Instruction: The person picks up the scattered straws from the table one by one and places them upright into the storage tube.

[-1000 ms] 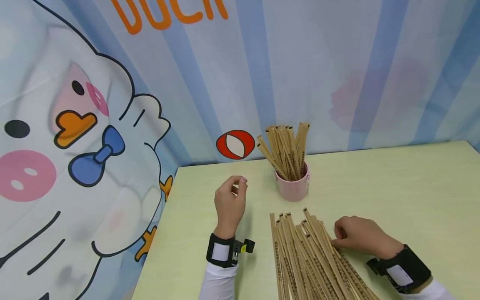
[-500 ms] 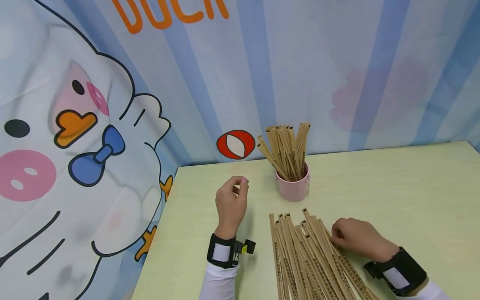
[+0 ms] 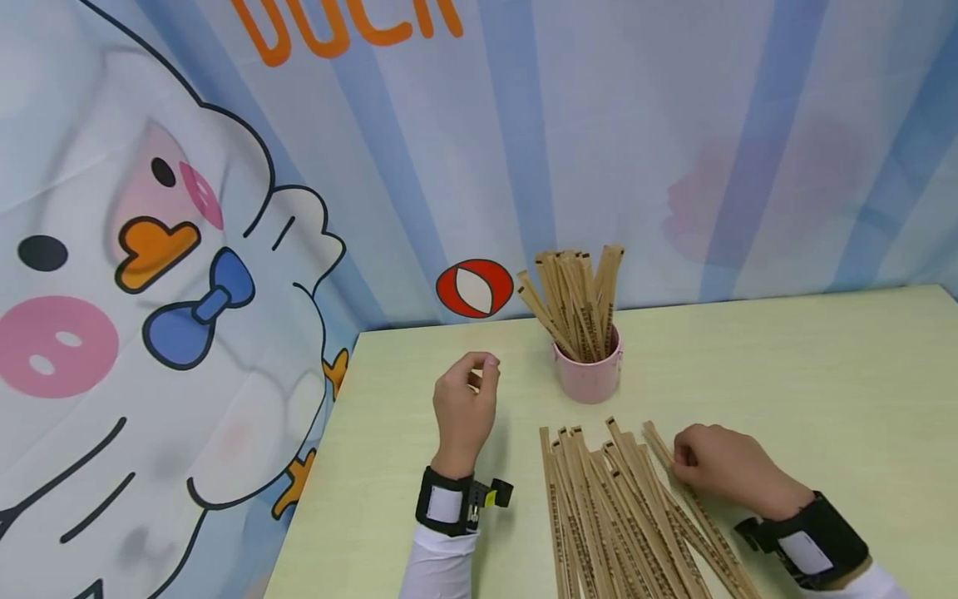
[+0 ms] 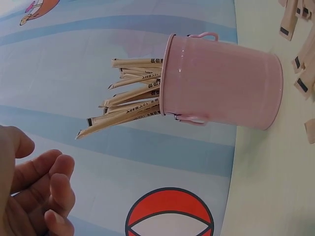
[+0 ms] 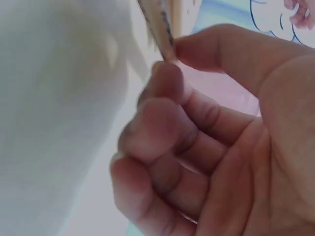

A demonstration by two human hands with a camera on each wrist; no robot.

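Observation:
A pile of long, thin sticks in printed brown paper wrappers point(image 3: 614, 507) lies on the table in front of the person. At the pile's right edge the right hand point(image 3: 737, 467) pinches one paper-wrapped stick point(image 5: 160, 29) between thumb and index finger, set slightly apart from the others. Left of the pile, the left hand point(image 3: 466, 416) hovers above the table with its fingers loosely curled and holds nothing. Behind the pile stands a pink bucket point(image 3: 587, 381) with several more wrapped sticks point(image 4: 130, 93) upright or leaning in it.
A pale yellow-green table point(image 3: 816, 374) reaches back to a blue striped cloth backdrop point(image 3: 621, 125) printed with a large duck point(image 3: 247, 433). To the right of the pile is bare tabletop. Each wrist wears a black strap point(image 3: 444, 501).
The right hand has drawn one paper-wrapped stick slightly away from the pile toward the right. The left hand stays in about the same place.

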